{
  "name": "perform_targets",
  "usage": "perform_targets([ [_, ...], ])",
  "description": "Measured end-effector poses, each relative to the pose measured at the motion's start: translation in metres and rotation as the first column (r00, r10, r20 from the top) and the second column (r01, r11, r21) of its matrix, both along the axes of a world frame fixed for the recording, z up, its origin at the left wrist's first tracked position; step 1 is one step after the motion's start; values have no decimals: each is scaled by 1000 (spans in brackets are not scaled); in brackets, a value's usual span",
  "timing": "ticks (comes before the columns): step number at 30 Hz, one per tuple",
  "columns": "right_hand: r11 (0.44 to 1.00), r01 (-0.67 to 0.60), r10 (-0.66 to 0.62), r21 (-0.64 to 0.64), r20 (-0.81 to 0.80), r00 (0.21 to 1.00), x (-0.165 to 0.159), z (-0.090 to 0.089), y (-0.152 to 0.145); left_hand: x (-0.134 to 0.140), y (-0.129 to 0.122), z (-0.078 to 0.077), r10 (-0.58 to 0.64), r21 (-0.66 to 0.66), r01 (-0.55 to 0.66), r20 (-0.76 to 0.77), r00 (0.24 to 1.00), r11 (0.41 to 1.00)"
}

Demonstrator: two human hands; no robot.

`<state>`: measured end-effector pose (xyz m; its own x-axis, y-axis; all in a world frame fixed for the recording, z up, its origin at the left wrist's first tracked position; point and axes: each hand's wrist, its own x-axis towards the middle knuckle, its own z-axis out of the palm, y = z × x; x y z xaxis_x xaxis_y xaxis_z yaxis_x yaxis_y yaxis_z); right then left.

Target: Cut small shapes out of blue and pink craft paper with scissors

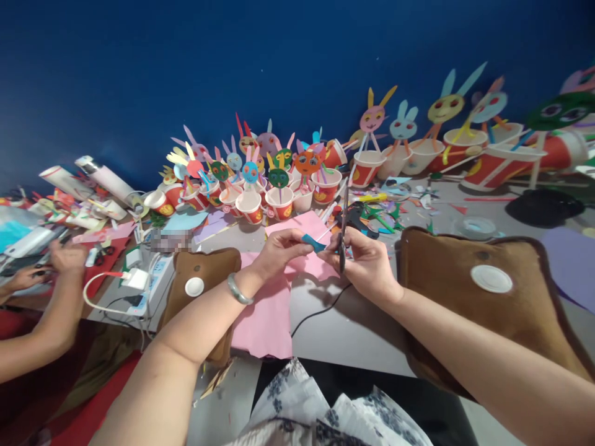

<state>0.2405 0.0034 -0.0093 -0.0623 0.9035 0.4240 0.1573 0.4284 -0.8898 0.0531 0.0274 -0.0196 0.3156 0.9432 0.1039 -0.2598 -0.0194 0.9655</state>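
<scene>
My left hand (281, 253), with a bangle on its wrist, pinches a small piece of blue paper (314, 243) between thumb and fingers. In my right hand (369, 263) is a pair of scissors (344, 217), held upright with the blades edge-on to me. The fingertips of both hands are close together at the blue paper. Whether the blades touch the paper, I cannot tell. Pink paper (263, 322) lies on the table below my left hand, and more of it shows behind the hands.
Paper cups (248, 207) with rabbit faces on strips line the back, before a blue wall. Paper scraps (385, 214) lie behind my right hand. Brown cushion-like pads (444, 322) flank me. A power strip (155, 282) and a co-worker's hands (67, 255) are at left.
</scene>
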Motion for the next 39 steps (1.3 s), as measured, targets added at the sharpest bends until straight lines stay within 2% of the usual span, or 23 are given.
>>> perform_targets([
  [4, 997, 35, -35, -69, -2, 999, 3, -3, 5, -2, 1, 0, -27, -20, 27, -50, 998, 999],
  [9, 987, -46, 46, -152, -4, 999, 0, -7, 6, -2, -2, 2, -27, -15, 26, -54, 998, 1000],
  [12, 974, -92, 78, -208, -72, 994, -2, -6, 4, -1, -4, 3, -12, -33, 11, -52, 999, 999],
  [14, 944, -167, 126, -286, -156, 980, -2, -4, 3, 0, -5, 5, -25, -35, 23, -57, 998, 999],
  [18, 836, -353, 205, -420, -357, 911, -2, -3, 5, -1, -6, 10, -86, -59, 87, 8, 996, 995],
  [24, 674, -545, 292, -499, -498, 817, -1, -2, 8, -6, -7, 13, -269, -122, 265, -21, 963, 956],
  [27, 612, -599, 288, -517, -559, 777, -1, 1, 8, -8, -8, 12, -310, -106, 305, -33, 950, 946],
  [32, 561, -631, 299, -537, -579, 759, -2, 2, 8, -7, -5, 6, -300, -22, 299, -49, 953, 954],
  [39, 550, -654, 314, -519, -597, 738, -2, 0, 9, -6, -2, -2, -285, 0, 285, -13, 958, 959],
])
